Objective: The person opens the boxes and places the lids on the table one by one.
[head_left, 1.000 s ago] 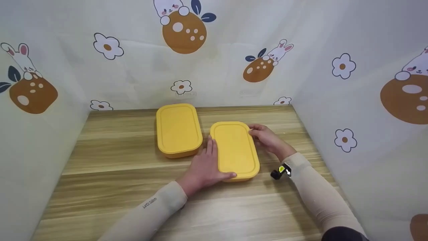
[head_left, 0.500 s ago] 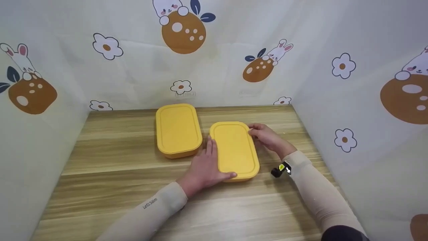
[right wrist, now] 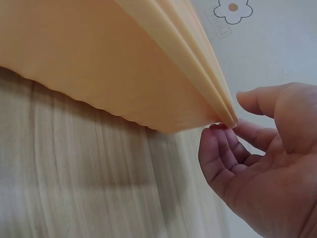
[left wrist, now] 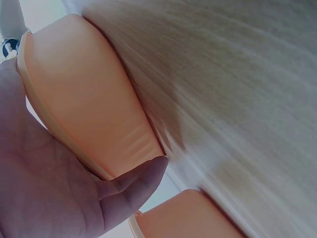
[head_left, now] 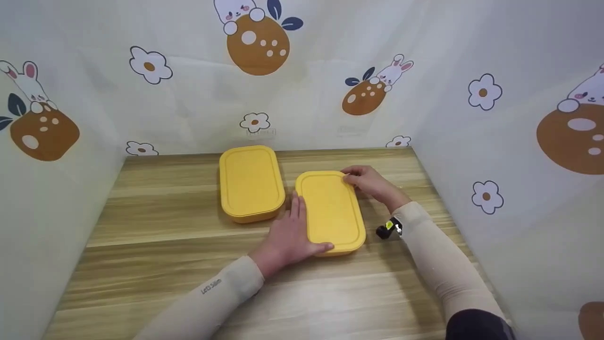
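Note:
The right yellow lidded box (head_left: pixel 332 208) stands on the table between both hands. Along its left side lie the extended fingers of my left hand (head_left: pixel 285 238), with the thumb across its near end; in the left wrist view that hand (left wrist: pixel 54 178) touches the box's side wall (left wrist: pixel 89 94). My right hand (head_left: pixel 373 184) is at the far right corner, thumb by the lid's edge. The right wrist view shows this hand (right wrist: pixel 267 163) with fingers curled at the corner under the rim (right wrist: pixel 198 69). The lid lies on the box.
A second yellow lidded box (head_left: pixel 251 182) stands to the left, slightly farther back. The wooden table (head_left: pixel 155 203) meets patterned cloth walls (head_left: pixel 306 99) at the back and sides. A small black device (head_left: pixel 389 228) sits on the right wrist.
My right hand has slid away from me and slightly left, from the box's right side to its far right corner. The left hand and both boxes have stayed in place.

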Motion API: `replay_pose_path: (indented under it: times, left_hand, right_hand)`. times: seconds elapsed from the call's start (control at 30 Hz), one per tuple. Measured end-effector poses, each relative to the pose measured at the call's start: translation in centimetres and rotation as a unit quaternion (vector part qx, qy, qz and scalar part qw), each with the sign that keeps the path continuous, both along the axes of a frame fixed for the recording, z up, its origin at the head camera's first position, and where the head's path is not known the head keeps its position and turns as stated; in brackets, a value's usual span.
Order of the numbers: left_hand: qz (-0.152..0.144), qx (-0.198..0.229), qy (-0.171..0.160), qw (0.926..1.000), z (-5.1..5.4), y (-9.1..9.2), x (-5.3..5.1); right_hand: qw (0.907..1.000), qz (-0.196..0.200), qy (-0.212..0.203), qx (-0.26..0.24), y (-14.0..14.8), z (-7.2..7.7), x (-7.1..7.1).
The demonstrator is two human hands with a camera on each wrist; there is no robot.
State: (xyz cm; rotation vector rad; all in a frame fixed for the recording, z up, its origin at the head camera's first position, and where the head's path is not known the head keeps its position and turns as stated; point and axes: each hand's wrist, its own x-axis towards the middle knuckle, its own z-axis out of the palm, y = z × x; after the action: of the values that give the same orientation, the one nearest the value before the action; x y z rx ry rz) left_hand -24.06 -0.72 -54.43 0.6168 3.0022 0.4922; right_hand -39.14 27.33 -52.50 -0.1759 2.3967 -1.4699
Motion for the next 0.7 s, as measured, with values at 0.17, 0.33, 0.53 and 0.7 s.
replay_pose_path:
  times: [0.17, 0.33, 0.53, 0.7]
  left_hand:
    - [-0.002, 0.002, -0.004, 1.0, 0.03, -0.01, -0.03]
    - [-0.007, -0.001, -0.006, 1.0, 0.04, 0.04, -0.03]
    - [-0.009, 0.0, -0.003, 1.0, 0.15, 0.04, -0.01]
    - [-0.009, 0.004, -0.003, 0.9999, 0.16, 0.01, 0.01]
  right_hand:
    - [0.9995, 0.015, 0.021, 0.018, -0.55, 0.09, -0.31]
    - [0.9984, 0.021, 0.04, 0.033, -0.81, 0.27, -0.4]
    - [0.9958, 0.029, 0.068, 0.053, -0.87, 0.36, -0.59]
    - [0.9952, 0.026, 0.064, 0.069, -0.96, 0.43, -0.59]
